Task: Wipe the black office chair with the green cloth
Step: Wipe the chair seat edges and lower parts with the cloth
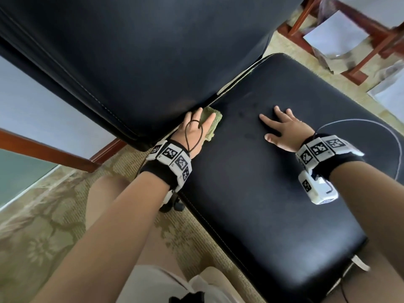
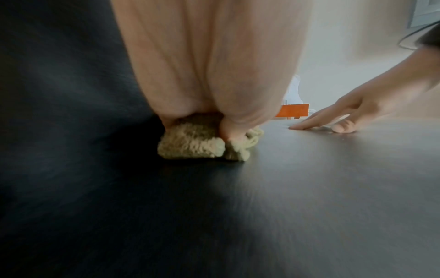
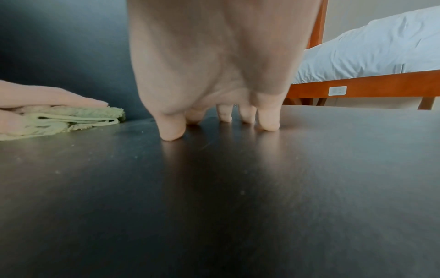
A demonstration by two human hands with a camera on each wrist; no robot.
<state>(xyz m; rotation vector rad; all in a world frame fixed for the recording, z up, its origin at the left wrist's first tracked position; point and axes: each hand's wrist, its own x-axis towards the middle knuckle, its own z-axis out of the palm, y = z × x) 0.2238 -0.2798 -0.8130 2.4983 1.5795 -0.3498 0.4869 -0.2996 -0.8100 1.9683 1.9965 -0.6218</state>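
The black office chair [image 1: 273, 171] fills most of the head view, its broad leather seat stretching from the lower right up toward the centre, with the tall backrest [image 1: 135, 51] rising at the upper left and meeting the seat along a narrow seam. A patterned beige carpet [image 1: 43, 226] lies beneath the chair, and a bed with a reddish wooden frame [image 3: 357, 88] and white bedding [image 3: 371, 47] stands beyond the far edge of the seat in the right wrist view. On the seat, a thin white cable [image 1: 393, 136] curves round behind the right wrist. The right hand [image 1: 284, 132] rests on the middle of the seat with its fingers spread and fairly straight, their tips and the thumb touching the leather and nothing held between them. The left hand [image 1: 196, 132] lies at the back left corner of the seat, just beside the foot of the backrest, flat on top of the green cloth [image 1: 211, 121], its fingers laid over the fabric and pressing it down onto the seat while the thumb tucks against the cloth's near side. The cloth is folded into several layers, its edges showing beyond the fingers toward the right hand, which is well apart from it. Both wrists wear black bands [image 1: 166, 169] carrying white blocks printed with square black markers.
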